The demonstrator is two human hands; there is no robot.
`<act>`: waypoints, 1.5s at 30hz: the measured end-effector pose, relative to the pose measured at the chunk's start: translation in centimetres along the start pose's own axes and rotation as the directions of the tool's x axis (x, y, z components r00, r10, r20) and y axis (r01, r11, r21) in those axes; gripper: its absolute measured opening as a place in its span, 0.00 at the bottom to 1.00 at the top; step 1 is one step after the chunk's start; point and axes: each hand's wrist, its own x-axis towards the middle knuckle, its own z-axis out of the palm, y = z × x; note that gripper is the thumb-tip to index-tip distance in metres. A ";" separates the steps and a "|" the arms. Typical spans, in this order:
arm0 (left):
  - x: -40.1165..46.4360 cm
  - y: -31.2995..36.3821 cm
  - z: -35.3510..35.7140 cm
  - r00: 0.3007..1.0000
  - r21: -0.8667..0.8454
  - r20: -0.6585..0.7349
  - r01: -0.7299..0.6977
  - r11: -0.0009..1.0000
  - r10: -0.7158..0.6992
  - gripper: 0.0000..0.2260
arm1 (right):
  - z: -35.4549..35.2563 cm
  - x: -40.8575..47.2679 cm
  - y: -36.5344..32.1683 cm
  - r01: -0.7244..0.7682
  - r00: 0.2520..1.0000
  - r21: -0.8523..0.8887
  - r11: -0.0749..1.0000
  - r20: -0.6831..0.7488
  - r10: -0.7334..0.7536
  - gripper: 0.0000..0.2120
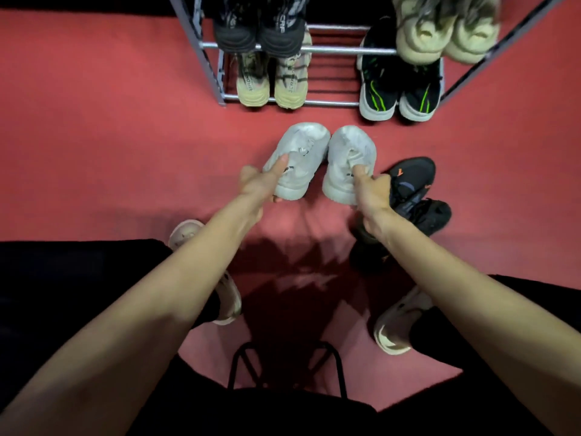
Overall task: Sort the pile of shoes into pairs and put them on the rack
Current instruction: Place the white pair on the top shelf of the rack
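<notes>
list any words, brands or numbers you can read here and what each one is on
"CRF": partial white letters on the right shoe of the black pair on the rack's upper bar; the rest is cut off.
Lettering on the beige pair on the lower shelf: too blurred to read.
Small dark marks on the white shoes held by the left hand and right hand: too small to read.
Orange mark on the black shoe on the floor: a logo, not text.

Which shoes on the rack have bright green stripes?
The black pair on the bottom shelf, right side. The beige pair beside them has none.

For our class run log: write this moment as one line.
step: pairing | left hand: holds white shoe | right hand: holds matching white shoe | rack: four pairs | floor: black shoes
</notes>
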 end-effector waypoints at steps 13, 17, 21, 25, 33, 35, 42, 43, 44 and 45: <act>-16.0 7.5 -4.6 0.926 -0.193 0.143 -0.320 0.928 0.349 0.15 | -13.1 -12.3 -9.1 0.528 0.849 0.049 0.848 -0.023 -0.528 0.09; -19.0 10.9 -3.7 0.877 -0.231 0.164 -0.410 0.882 0.451 0.13 | -15.4 -13.5 -11.9 0.599 0.799 0.085 0.797 -0.134 -0.586 0.07; -20.8 14.4 -2.2 0.821 -0.244 0.203 -0.486 0.839 0.534 0.11 | -17.2 -13.9 -15.7 0.651 0.757 0.158 0.742 -0.198 -0.622 0.08; -21.7 17.7 -0.3 0.799 -0.353 0.255 -0.447 0.822 0.545 0.12 | -18.9 -13.6 -19.3 0.696 0.717 0.164 0.699 -0.218 -0.663 0.08; -20.8 24.4 3.8 0.781 -0.439 0.261 -0.428 0.790 0.568 0.07 | -20.9 -10.2 -25.7 0.703 0.711 0.200 0.683 -0.231 -0.664 0.07; -20.1 26.1 5.0 0.786 -0.456 0.241 -0.426 0.782 0.569 0.10 | -21.2 -8.6 -27.5 0.684 0.729 0.201 0.702 -0.230 -0.645 0.04; -17.3 32.1 11.0 0.826 -0.486 0.109 -0.441 0.755 0.553 0.16 | -21.7 -2.4 -33.3 0.639 0.755 0.119 0.760 -0.285 -0.591 0.13; -17.0 32.9 11.9 0.825 -0.490 0.093 -0.449 0.747 0.557 0.13 | -21.6 -1.6 -33.9 0.643 0.749 0.105 0.759 -0.292 -0.595 0.11; -16.6 33.6 12.8 0.827 -0.492 0.080 -0.453 0.744 0.556 0.11 | -21.5 -0.9 -34.6 0.650 0.741 0.093 0.754 -0.297 -0.602 0.09; -16.2 34.3 13.6 0.832 -0.490 0.069 -0.453 0.745 0.551 0.10 | -21.4 -0.1 -35.3 0.659 0.731 0.078 0.748 -0.302 -0.612 0.08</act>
